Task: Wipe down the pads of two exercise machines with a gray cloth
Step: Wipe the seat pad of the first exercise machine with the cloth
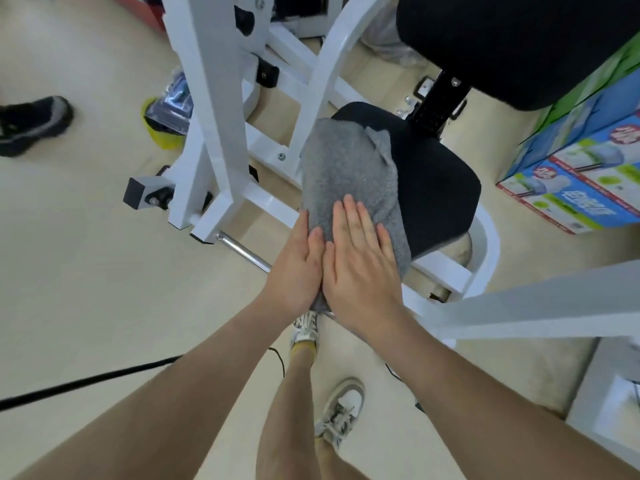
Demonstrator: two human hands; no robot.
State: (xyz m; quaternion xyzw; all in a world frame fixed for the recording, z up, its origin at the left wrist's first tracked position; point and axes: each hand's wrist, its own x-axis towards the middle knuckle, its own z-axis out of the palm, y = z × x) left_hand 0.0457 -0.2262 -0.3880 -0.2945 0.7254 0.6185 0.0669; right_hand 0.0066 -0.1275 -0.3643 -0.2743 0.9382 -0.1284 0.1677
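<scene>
Both hands lay flat and spread, side by side, pressing down: the left hand (pixel 294 268) at the near edge and the right hand (pixel 360 261) beside it, thumbs touching, on the gray cloth (pixel 346 171) draped over the left part of the black seat pad (pixel 436 188). Wiping well likely called for even palm pressure and overlapping strokes across the bare right side. The cloth hid the pad beneath it; the upper pad (pixel 512 43) was cut off by the frame, its cleanliness unreadable.
</scene>
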